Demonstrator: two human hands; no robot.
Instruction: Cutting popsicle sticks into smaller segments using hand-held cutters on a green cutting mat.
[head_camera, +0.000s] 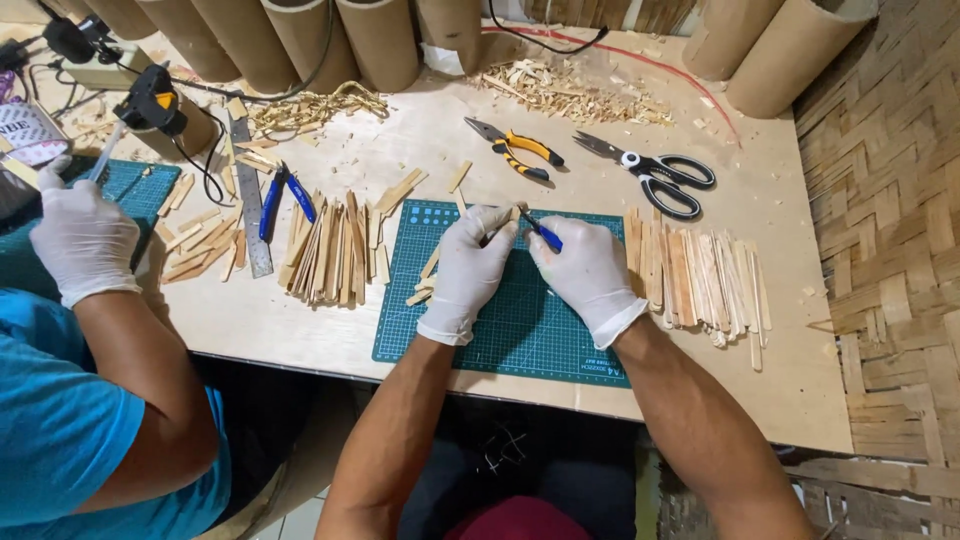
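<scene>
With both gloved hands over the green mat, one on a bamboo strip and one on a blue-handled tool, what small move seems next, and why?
Probably a short closing squeeze of the cutter on the strip. The right hand has the tool's tip right at the strip's end, which the left hand pins over the mat. Whether the blades already touch is too small to tell.

The person's left hand (468, 268) and right hand (588, 272) each wear a thin white disposable glove, snug over the fingers and rolled into a loose cuff at the wrist. Above the cuffs both forearms are bare, with no sleeves, watch or bands showing.
</scene>
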